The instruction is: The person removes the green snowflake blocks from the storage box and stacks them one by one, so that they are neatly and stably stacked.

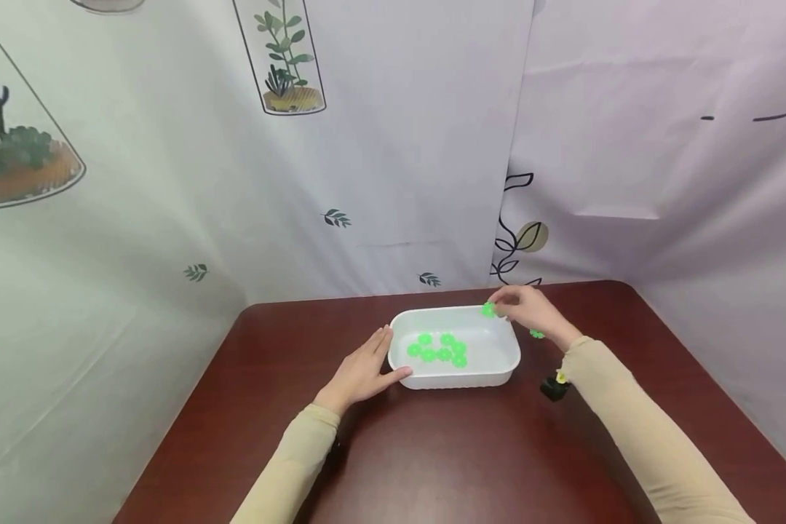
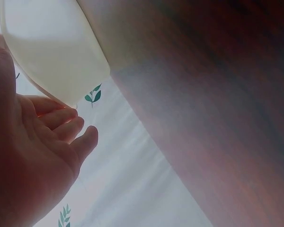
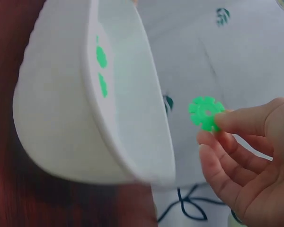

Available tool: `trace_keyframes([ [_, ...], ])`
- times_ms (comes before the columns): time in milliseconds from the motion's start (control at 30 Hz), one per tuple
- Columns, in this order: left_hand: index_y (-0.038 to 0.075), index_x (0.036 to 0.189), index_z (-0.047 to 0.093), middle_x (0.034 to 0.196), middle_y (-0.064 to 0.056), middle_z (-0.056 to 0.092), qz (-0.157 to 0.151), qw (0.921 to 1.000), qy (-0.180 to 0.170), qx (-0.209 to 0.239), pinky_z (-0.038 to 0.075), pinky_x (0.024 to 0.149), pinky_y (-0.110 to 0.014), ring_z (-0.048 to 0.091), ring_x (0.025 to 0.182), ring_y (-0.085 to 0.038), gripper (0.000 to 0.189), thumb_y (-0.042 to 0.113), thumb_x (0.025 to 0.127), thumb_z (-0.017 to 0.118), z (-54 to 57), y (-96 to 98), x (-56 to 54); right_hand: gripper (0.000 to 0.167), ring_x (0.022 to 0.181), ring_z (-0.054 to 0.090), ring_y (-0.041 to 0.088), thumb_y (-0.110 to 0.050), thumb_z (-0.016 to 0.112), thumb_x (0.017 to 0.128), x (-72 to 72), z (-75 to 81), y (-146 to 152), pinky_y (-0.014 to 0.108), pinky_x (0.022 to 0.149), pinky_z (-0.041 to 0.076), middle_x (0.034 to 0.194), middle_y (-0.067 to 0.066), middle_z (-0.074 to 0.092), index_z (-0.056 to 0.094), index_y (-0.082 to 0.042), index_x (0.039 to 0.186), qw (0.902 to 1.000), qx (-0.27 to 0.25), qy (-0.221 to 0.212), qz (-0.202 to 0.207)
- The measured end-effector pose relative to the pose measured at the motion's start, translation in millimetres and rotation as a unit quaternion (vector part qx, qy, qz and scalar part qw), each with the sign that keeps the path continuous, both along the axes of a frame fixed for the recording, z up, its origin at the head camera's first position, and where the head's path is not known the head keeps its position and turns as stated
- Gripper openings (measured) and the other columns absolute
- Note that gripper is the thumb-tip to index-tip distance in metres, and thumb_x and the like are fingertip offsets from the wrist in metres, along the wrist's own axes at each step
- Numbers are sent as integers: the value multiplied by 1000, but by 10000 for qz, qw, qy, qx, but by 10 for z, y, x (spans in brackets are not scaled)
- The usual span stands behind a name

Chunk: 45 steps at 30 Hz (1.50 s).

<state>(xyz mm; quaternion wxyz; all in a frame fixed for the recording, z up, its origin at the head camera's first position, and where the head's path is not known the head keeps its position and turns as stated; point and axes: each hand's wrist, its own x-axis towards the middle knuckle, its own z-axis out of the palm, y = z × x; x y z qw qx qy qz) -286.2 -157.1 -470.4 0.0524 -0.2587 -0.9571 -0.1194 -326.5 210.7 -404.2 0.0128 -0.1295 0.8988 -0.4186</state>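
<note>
A white oblong dish (image 1: 487, 380) stands on the table, with several bright green interlocking plastic discs (image 1: 429, 354) lying flat on its bottom. My left hand (image 1: 360, 369) rests against the dish's left end, its fingers extended along the rim and the thumb at the front corner. In the left wrist view those fingers (image 2: 61, 124) touch the outside of the dish's edge, lightly bent. Over the dish's far right corner, my right hand (image 1: 529, 308) pinches one green interlocking disc (image 3: 206, 113) between thumb and fingers. Its notched edge and centre hole face the right wrist camera.
Another green disc (image 1: 537, 334) is on the table right of the dish, partly behind the right wrist. A small black object (image 1: 553, 388) shows beside the right sleeve. White fabric (image 1: 406, 145) with plant prints hangs behind the dark red-brown table (image 1: 445, 458).
</note>
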Motion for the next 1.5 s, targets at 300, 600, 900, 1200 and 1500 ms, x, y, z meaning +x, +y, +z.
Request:
trace_keyframes([
  [300, 0, 157, 28, 163, -17, 27, 21, 9999, -90, 54, 31, 117, -41, 25, 151, -26, 98, 70, 94, 51, 57, 48, -74, 37, 96, 68, 29, -21, 60, 103, -68, 148, 509, 40, 86, 55, 119, 25, 66, 62, 1, 132, 9977, -319, -97, -594],
  [600, 1, 158, 26, 164, -14, 26, 109, 9996, -234, 71, 32, 116, -42, 24, 151, -24, 97, 70, 94, 51, 9, 54, -88, 38, 106, 63, 45, -17, 58, 103, -110, -90, 779, 56, 95, 49, 121, 29, 64, 60, 6, 133, 9953, -383, -335, -819],
  [900, 1, 158, 26, 164, -15, 26, 47, 9996, -263, 74, 32, 116, -42, 25, 151, -25, 98, 71, 94, 50, 7, 53, -69, 35, 105, 63, 42, -9, 56, 103, -157, -349, 833, 54, 94, 51, 126, 32, 59, 60, 11, 131, 9934, -469, -413, -964],
  [1200, 1, 158, 28, 163, -16, 27, 53, 9996, -226, 132, 32, 116, -43, 25, 151, -25, 97, 71, 94, 50, 30, 46, -66, 33, 101, 64, 36, -5, 56, 102, -219, -526, 814, 41, 85, 57, 125, 32, 60, 61, 13, 128, 9933, -398, -464, -977],
  [1500, 2, 158, 27, 164, -15, 26, 128, 9994, -271, 153, 32, 117, -43, 24, 151, -24, 98, 71, 94, 51, 30, 38, -42, 32, 88, 62, 16, -2, 55, 100, -245, -683, 828, 22, 73, 54, 124, 32, 61, 61, 15, 126, 9930, -568, -663, -790],
])
